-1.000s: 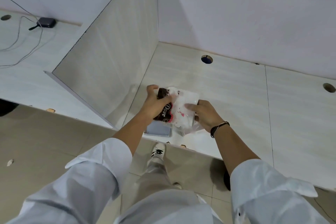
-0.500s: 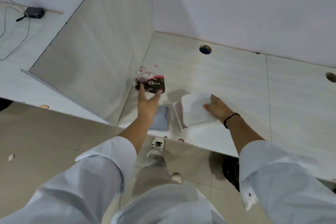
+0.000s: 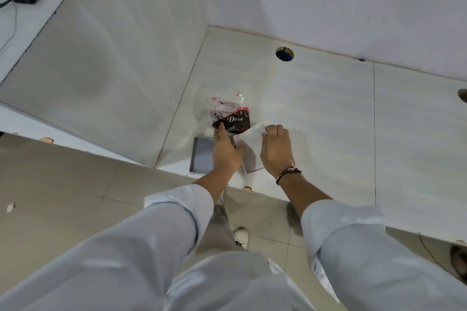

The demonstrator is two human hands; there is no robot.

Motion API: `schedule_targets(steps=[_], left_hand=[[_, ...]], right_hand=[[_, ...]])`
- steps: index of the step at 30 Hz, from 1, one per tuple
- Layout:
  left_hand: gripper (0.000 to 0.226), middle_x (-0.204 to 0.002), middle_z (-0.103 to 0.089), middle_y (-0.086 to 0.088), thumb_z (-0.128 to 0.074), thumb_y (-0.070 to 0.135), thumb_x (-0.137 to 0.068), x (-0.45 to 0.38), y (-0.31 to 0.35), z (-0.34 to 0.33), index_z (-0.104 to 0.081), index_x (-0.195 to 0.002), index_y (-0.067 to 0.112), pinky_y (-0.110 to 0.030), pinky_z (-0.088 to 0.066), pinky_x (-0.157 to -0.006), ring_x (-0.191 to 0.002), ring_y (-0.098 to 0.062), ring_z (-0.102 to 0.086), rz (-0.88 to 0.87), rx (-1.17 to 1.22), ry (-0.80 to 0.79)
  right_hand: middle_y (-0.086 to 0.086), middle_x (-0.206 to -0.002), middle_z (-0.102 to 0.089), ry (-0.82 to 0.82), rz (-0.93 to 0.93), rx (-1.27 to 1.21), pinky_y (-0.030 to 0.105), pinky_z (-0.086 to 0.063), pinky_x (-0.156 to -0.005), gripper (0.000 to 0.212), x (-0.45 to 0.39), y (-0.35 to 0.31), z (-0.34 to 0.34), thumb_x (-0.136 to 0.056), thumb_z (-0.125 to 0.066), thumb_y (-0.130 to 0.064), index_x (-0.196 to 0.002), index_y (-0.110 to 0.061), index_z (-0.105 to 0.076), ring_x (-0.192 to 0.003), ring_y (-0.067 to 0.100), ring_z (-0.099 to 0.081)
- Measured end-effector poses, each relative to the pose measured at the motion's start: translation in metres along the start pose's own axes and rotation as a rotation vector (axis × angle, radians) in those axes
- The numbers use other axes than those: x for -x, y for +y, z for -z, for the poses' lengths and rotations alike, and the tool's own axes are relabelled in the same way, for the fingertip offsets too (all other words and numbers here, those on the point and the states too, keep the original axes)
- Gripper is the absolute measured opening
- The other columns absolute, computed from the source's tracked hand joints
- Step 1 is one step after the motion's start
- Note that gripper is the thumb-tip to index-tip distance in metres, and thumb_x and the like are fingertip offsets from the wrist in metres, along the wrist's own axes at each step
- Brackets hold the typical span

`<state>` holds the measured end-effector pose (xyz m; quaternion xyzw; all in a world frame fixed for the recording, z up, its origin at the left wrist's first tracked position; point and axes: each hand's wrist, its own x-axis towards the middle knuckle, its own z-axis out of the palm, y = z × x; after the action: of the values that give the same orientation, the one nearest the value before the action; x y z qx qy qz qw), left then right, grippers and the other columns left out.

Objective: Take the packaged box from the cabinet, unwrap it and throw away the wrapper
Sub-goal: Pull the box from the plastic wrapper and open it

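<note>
The white box [image 3: 250, 151] rests on the cabinet shelf [image 3: 316, 118] near its front edge, out of its wrapper. My right hand [image 3: 274, 153] grips its right side with the fingers over the top corner. My left hand [image 3: 226, 153] holds its left side, thumb on the box, with the index finger reaching up to the wrapper. The clear plastic wrapper [image 3: 226, 111], with a dark "Dove" print, lies loose on the shelf just behind the box, close to the cabinet's left wall.
A flat grey panel [image 3: 202, 156] lies on the shelf left of the box, partly under my left hand. The shelf has round cable holes [image 3: 284, 54] at the back. The tall side wall [image 3: 113, 70] closes off the left. Tiled floor lies below.
The wrapper came off the box; my left hand carried it to the back left, left it on the shelf and returned to the box. My right hand stayed on the box.
</note>
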<state>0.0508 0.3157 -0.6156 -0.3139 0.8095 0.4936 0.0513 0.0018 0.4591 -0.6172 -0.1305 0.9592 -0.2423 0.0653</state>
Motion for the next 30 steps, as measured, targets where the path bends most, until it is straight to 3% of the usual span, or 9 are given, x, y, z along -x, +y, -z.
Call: schedule_targets(steps=[4, 6, 9, 12, 15, 21, 23, 26, 30], left_hand=[[0.089, -0.167, -0.030, -0.012, -0.069, 0.019, -0.094, -0.007, -0.002, -0.001, -0.017, -0.165, 0.011, -0.044, -0.051, -0.105, -0.133, -0.035, -0.056, 0.003, -0.054, 0.003], [0.090, -0.169, -0.029, -0.011, -0.071, 0.022, -0.093, -0.011, -0.005, -0.002, -0.017, -0.166, 0.012, -0.045, -0.051, -0.106, -0.135, -0.036, -0.055, -0.005, -0.069, -0.015], [0.093, -0.169, -0.029, -0.009, -0.073, 0.023, -0.092, -0.014, -0.009, -0.002, -0.017, -0.166, 0.014, -0.048, -0.052, -0.106, -0.132, -0.037, -0.056, 0.005, -0.050, -0.026], [0.095, -0.169, -0.028, -0.010, -0.075, 0.023, -0.091, -0.016, -0.011, 0.000, -0.017, -0.165, 0.012, -0.045, -0.051, -0.107, -0.131, -0.037, -0.057, 0.007, -0.040, -0.023], [0.096, -0.170, -0.028, -0.011, -0.076, 0.025, -0.091, -0.017, -0.012, 0.001, -0.018, -0.165, 0.011, -0.040, -0.047, -0.111, -0.138, -0.036, -0.052, -0.002, -0.031, -0.031], [0.088, -0.170, -0.029, -0.011, -0.070, 0.032, -0.096, -0.014, -0.007, 0.005, -0.020, -0.165, 0.010, -0.038, -0.039, -0.116, -0.148, -0.033, -0.043, -0.014, -0.057, -0.055], [0.080, -0.171, -0.028, -0.012, -0.062, 0.033, -0.100, -0.012, -0.011, 0.008, -0.021, -0.165, 0.010, -0.040, -0.040, -0.115, -0.148, -0.035, -0.043, -0.042, -0.056, -0.042], [0.075, -0.173, -0.021, -0.012, -0.052, 0.018, -0.099, -0.009, -0.022, 0.012, -0.019, -0.166, 0.013, -0.046, -0.048, -0.109, -0.141, -0.039, -0.050, -0.097, -0.138, 0.005], [0.096, -0.175, -0.014, -0.013, -0.062, 0.011, -0.089, -0.010, -0.035, 0.012, -0.006, -0.167, 0.014, -0.048, -0.048, -0.110, -0.145, -0.041, -0.043, -0.102, -0.372, -0.090]], right_hand=[[0.014, -0.115, -0.057, 0.031, -0.239, 0.003, 0.045, -0.042, -0.090, 0.021, -0.005, 0.006, 0.000, -0.099, -0.061, -0.020, -0.111, -0.014, -0.077, -0.111, 0.041, -0.049], [0.013, -0.116, -0.054, -0.010, -0.254, 0.003, 0.042, -0.046, -0.093, 0.020, -0.010, 0.009, 0.001, -0.099, -0.063, -0.021, -0.109, -0.015, -0.079, -0.111, 0.037, -0.050], [0.014, -0.120, -0.050, -0.011, -0.266, -0.141, 0.033, -0.050, -0.087, 0.023, -0.014, 0.009, 0.005, -0.095, -0.067, -0.019, -0.114, -0.007, -0.071, -0.104, 0.034, -0.057], [0.011, -0.120, -0.052, 0.017, -0.312, -0.267, 0.035, -0.048, -0.080, 0.042, -0.010, 0.014, 0.013, -0.086, -0.074, -0.024, -0.116, -0.004, -0.053, -0.095, 0.028, -0.056], [0.004, -0.099, -0.064, -0.094, -0.438, -0.257, 0.030, -0.042, -0.076, 0.026, -0.004, 0.031, 0.015, -0.087, -0.072, -0.021, -0.105, -0.006, -0.060, -0.093, 0.025, -0.060], [-0.002, -0.078, -0.055, -0.197, -0.530, -0.262, 0.028, -0.034, -0.055, 0.025, -0.004, 0.030, 0.014, -0.088, -0.072, -0.029, -0.092, -0.012, -0.054, -0.080, 0.025, -0.055], [0.001, -0.077, -0.056, -0.311, -0.535, -0.234, 0.031, -0.042, -0.056, 0.022, -0.003, 0.031, 0.019, -0.085, -0.069, -0.028, -0.088, -0.012, -0.053, -0.075, 0.025, -0.057], [0.015, -0.080, -0.069, -0.370, -0.566, -0.174, 0.049, -0.065, -0.071, 0.016, 0.002, 0.037, 0.019, -0.074, -0.068, -0.014, -0.068, -0.011, -0.053, -0.076, 0.034, -0.070], [0.014, -0.076, -0.074, -0.295, -0.622, -0.162, 0.050, -0.066, -0.070, 0.017, 0.004, 0.036, 0.013, -0.065, -0.069, -0.013, -0.061, -0.014, -0.053, -0.072, 0.037, -0.074]])
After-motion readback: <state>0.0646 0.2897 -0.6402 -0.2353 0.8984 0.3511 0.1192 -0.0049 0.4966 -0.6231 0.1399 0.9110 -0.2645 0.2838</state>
